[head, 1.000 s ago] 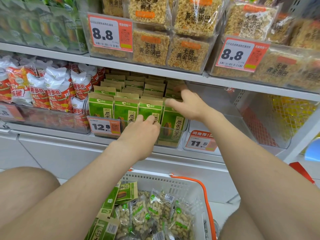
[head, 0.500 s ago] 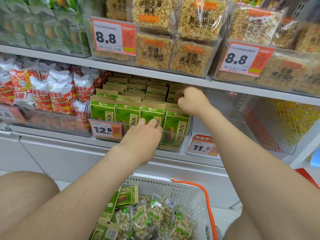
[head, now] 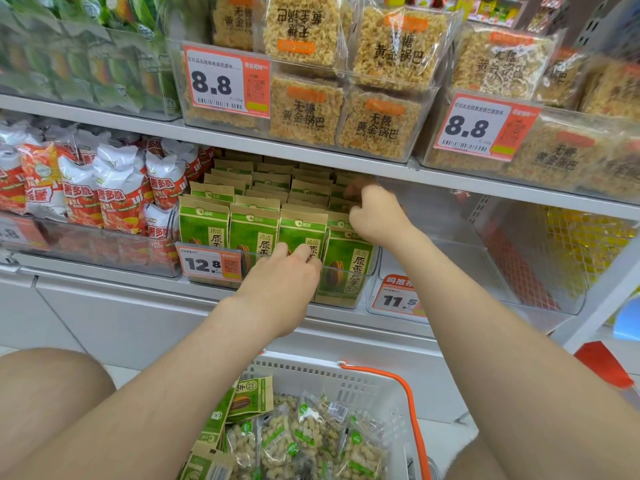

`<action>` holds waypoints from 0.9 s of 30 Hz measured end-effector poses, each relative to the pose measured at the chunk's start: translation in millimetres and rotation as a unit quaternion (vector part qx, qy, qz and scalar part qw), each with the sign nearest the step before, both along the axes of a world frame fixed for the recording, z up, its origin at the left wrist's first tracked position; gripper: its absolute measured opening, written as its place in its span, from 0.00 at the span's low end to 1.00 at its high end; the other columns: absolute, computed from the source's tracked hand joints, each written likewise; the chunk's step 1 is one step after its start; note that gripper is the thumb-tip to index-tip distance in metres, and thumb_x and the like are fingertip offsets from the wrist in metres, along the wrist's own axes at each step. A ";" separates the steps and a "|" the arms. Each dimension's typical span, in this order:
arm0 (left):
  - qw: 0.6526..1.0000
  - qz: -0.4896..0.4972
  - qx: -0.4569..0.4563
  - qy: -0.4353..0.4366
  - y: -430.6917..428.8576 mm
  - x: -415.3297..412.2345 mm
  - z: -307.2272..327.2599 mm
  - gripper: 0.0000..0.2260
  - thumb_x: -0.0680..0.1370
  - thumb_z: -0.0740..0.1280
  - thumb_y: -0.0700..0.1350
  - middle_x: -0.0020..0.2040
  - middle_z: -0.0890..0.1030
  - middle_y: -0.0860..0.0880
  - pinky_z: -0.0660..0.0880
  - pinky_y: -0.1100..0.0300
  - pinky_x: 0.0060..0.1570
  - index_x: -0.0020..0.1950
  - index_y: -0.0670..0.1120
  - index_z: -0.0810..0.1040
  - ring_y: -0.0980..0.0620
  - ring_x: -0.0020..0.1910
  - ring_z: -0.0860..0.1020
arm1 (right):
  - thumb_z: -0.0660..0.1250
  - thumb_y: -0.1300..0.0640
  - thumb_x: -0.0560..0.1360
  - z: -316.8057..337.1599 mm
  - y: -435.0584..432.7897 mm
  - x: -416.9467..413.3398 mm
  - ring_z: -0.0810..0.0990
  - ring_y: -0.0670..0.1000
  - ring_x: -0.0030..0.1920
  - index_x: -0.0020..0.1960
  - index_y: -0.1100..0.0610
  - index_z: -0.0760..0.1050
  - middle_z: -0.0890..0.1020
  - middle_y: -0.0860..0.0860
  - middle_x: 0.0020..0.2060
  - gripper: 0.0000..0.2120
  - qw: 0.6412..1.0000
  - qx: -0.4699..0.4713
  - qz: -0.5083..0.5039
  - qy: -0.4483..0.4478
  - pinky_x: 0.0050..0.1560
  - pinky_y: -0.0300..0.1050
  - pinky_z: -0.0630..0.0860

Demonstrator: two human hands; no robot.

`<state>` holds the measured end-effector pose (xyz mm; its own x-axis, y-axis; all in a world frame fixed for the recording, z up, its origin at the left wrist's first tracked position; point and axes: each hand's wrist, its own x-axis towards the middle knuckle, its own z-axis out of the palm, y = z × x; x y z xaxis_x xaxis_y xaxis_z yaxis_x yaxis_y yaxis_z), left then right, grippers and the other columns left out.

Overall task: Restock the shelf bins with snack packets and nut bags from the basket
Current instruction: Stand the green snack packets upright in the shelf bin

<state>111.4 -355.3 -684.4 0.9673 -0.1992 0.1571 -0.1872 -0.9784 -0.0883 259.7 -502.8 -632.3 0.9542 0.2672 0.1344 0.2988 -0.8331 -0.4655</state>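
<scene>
1. At the far left of the middle shelf, red-and-white snack packets point(head: 114, 188) stand packed in their own bin.
2. Just right of them, the green seed packets point(head: 254, 230) fill a clear bin point(head: 372, 271) in four upright rows. A 12.8 price tag point(head: 207, 266) is fixed to its front wall.
3. Your left hand point(head: 280, 275) reaches over that front wall, fingertips touching the front packet of the third row. Your thumb is hidden, so you cannot tell whether it grips or only presses.
4. Your right hand point(head: 375, 213) sits deeper in the same bin, fingers curled down and grasping the top edges of the packets in the rightmost row. The fingertips are blurred.
5. Right of this, a second transparent bin point(head: 485, 271) carries an 11.5 price tag point(head: 398, 299).
6. Below, between your arms, the white basket point(head: 363, 379) with an orange handle holds more green packets at its left side, with clear nut bags point(head: 311, 441) beside them.
</scene>
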 end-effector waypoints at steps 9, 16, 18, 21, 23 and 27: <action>1.000 0.004 0.006 0.006 -1.4 -2.0 0.7 0.25 0.81 0.67 0.40 0.69 0.70 0.45 0.76 0.51 0.60 0.78 0.44 0.66 0.42 0.65 0.69 | 0.53 0.38 0.84 5.3 -13.5 -9.1 0.62 0.68 0.74 0.69 0.47 0.76 0.75 0.59 0.70 0.23 0.981 -0.185 0.040 0.044 0.71 0.69 0.59; 1.000 0.006 0.005 0.005 -2.4 -2.5 1.1 0.25 0.81 0.67 0.40 0.69 0.70 0.45 0.76 0.52 0.58 0.78 0.43 0.66 0.42 0.65 0.69 | 0.58 0.47 0.81 4.4 -7.7 -19.6 0.62 0.68 0.70 0.60 0.51 0.80 0.71 0.61 0.66 0.16 0.978 -0.206 0.011 -0.041 0.68 0.66 0.61; 1.000 0.006 0.006 0.010 -2.6 -2.7 1.0 0.26 0.81 0.67 0.40 0.69 0.69 0.44 0.76 0.51 0.60 0.78 0.43 0.66 0.42 0.65 0.69 | 0.58 0.50 0.79 4.4 -4.5 -25.6 0.60 0.68 0.71 0.63 0.52 0.80 0.66 0.62 0.70 0.17 0.966 -0.253 0.008 -0.053 0.70 0.66 0.60; 1.000 0.006 0.008 0.015 -2.5 -2.9 1.4 0.26 0.81 0.67 0.39 0.70 0.69 0.44 0.76 0.50 0.61 0.78 0.42 0.66 0.41 0.65 0.69 | 0.60 0.53 0.77 6.4 -0.9 -33.8 0.66 0.67 0.67 0.61 0.52 0.82 0.72 0.61 0.63 0.17 0.961 -0.250 0.003 -0.122 0.66 0.61 0.65; 1.000 0.007 0.009 0.017 -2.9 -2.9 2.5 0.26 0.80 0.67 0.38 0.70 0.69 0.44 0.75 0.50 0.60 0.78 0.42 0.65 0.41 0.65 0.68 | 0.60 0.53 0.78 7.0 -1.5 -35.2 0.72 0.65 0.61 0.55 0.53 0.83 0.76 0.59 0.55 0.15 0.968 -0.219 0.019 -0.122 0.63 0.59 0.67; 1.000 0.011 0.008 0.022 -4.6 -3.7 4.3 0.25 0.80 0.67 0.38 0.68 0.68 0.44 0.75 0.50 0.59 0.77 0.42 0.66 0.41 0.65 0.68 | 0.55 0.52 0.80 -1.2 -6.8 -31.3 0.74 0.60 0.54 0.46 0.54 0.77 0.76 0.54 0.48 0.13 0.980 -0.188 0.056 -0.045 0.65 0.63 0.65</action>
